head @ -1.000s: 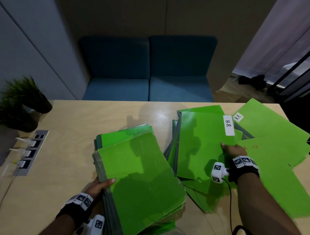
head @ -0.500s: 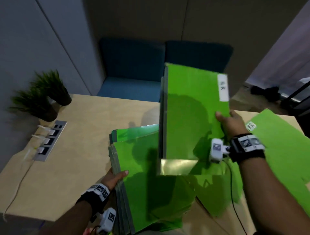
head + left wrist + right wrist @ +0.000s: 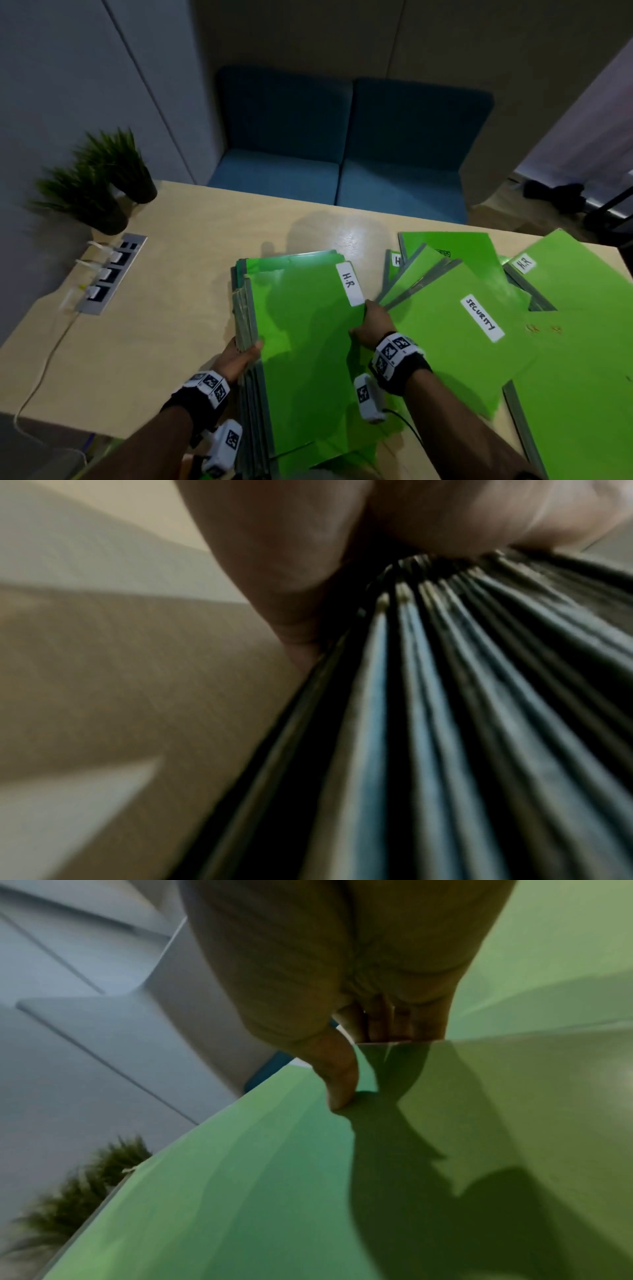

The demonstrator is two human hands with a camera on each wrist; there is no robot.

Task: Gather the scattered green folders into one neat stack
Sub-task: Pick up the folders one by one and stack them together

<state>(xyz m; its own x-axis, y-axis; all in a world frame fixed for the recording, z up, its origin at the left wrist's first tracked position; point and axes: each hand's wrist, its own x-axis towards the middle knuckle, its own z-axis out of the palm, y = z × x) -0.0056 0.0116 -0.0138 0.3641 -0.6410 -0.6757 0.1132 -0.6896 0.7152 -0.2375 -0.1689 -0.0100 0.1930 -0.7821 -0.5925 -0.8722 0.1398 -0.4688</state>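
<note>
The right hand (image 3: 371, 329) pinches the thin, probably slippery H.R folder (image 3: 308, 342) at its edge, while the left hand (image 3: 239, 356) clasps the stack (image 3: 245, 308).

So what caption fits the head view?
Both hands square an H.R folder onto the green stack.

Blue two-seat sofa (image 3: 346, 144): behind wooden table (image 3: 164, 308), against beige wall panels (image 3: 308, 34). Two potted plants (image 3: 99, 178) and power socket strip (image 3: 111, 274): table's left side.

Left hand (image 3: 239, 354) gripping stack edge, right hand (image 3: 371, 327) pinching top folder
</note>
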